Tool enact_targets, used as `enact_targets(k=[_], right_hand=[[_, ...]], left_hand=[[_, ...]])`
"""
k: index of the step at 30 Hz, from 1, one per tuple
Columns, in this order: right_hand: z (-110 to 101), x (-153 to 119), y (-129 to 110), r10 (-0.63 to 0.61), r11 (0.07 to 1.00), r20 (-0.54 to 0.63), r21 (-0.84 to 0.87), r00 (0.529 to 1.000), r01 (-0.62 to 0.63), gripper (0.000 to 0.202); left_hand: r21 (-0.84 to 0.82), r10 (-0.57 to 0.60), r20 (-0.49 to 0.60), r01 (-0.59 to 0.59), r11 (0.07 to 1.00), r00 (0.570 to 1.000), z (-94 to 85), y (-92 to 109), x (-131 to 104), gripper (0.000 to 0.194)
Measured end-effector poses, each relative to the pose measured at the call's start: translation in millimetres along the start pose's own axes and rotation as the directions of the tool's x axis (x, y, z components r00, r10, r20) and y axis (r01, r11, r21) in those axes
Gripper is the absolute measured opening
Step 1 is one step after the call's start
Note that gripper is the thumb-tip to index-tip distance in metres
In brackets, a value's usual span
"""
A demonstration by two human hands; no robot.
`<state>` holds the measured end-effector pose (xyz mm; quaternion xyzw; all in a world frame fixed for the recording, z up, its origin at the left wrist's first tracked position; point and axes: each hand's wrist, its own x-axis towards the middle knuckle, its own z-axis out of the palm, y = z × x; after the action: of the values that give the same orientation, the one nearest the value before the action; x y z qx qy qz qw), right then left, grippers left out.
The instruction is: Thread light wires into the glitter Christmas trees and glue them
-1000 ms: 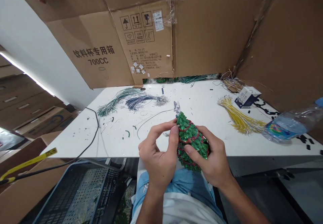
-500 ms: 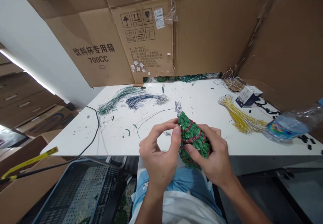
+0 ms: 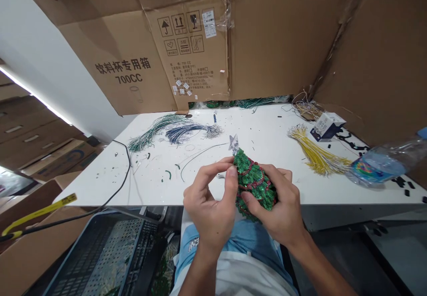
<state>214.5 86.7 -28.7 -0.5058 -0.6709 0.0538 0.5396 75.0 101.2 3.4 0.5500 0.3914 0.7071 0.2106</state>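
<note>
Green wires [image 3: 156, 129] and blue wires [image 3: 188, 131] lie on the table [image 3: 110, 167]. Your left hand [image 3: 211, 200] pinches the tree [image 3: 251, 178] below its star [image 3: 234, 143], at the table's near edge; your right hand [image 3: 278, 205] clamps its other side. Yellow wires [image 3: 315, 154] lie beside a bottle [image 3: 378, 167].

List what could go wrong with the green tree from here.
The lower part of the green tree hangs past the front edge of the table; if the right hand's grip loosened, it might drop.

The clear star sticks up beyond the fingers of the left hand, so a knock could bend it.
</note>
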Motion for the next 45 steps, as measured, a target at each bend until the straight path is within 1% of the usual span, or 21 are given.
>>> enact_targets(k=[3,6,9,12,19,23,29,34,37,40,42,45], right_hand=[[2.4,-2.1,-1.1,0.028,0.999,-0.005,0.018,1.000,-0.028,0.031],[5.5,-5.5,-1.9,0.110,0.992,0.003,0.055,0.994,-0.110,0.031],[8.0,-8.9,-1.8,0.195,0.974,0.038,0.113,0.980,-0.198,0.030],[9.4,-11.0,-1.1,0.230,0.961,0.062,0.143,0.971,-0.236,0.029],[10.9,-11.9,-0.8,0.199,0.977,0.027,0.073,0.980,-0.200,0.031],[12.3,-12.6,-2.1,0.143,0.990,-0.022,0.008,0.989,-0.143,0.034],[15.1,-12.2,-3.1,0.069,0.995,-0.075,-0.061,0.995,-0.074,0.032],[16.4,-14.3,-2.4,0.077,0.995,-0.093,-0.059,0.993,-0.083,0.036],[18.1,-16.9,-2.1,0.124,0.991,-0.071,-0.033,0.990,-0.126,0.037],[20.4,-18.9,-0.7,0.214,0.976,0.033,0.036,0.976,-0.215,0.041],[21.8,-19.7,0.9,0.263,0.951,0.102,0.142,0.959,-0.275,0.044],[23.6,-20.0,2.6,0.286,0.890,0.132,0.331,0.949,-0.314,0.044]], left_hand=[[0.008,-0.013,-0.002,0.013,1.000,1.000,-0.6,-0.3,-0.2,0.010],[0.041,-0.040,0.000,0.040,0.998,0.999,-2.1,-0.6,-0.4,0.009],[0.040,-0.062,0.013,0.062,0.997,0.998,-3.0,-0.8,-0.4,0.007],[0.037,-0.073,0.023,0.072,0.997,0.997,-3.1,-0.7,0.0,0.005],[0.064,-0.068,0.014,0.067,0.996,0.998,-2.2,3.6,-2.0,0.006],[0.062,-0.074,0.008,0.073,0.995,0.997,-0.7,5.9,-2.6,0.005],[0.077,-0.072,0.006,0.071,0.994,0.997,1.8,8.9,-2.1,0.005],[0.079,-0.073,0.011,0.072,0.994,0.997,3.1,12.4,-3.2,0.006],[0.066,-0.069,0.019,0.068,0.996,0.997,2.4,11.8,-0.8,0.007],[0.077,-0.082,0.052,0.078,0.994,0.995,1.1,9.1,4.7,0.007],[0.101,-0.098,0.097,0.088,0.991,0.990,0.9,7.3,7.5,0.007],[0.161,-0.091,0.181,0.062,0.985,0.979,3.2,6.0,6.1,0.009]])
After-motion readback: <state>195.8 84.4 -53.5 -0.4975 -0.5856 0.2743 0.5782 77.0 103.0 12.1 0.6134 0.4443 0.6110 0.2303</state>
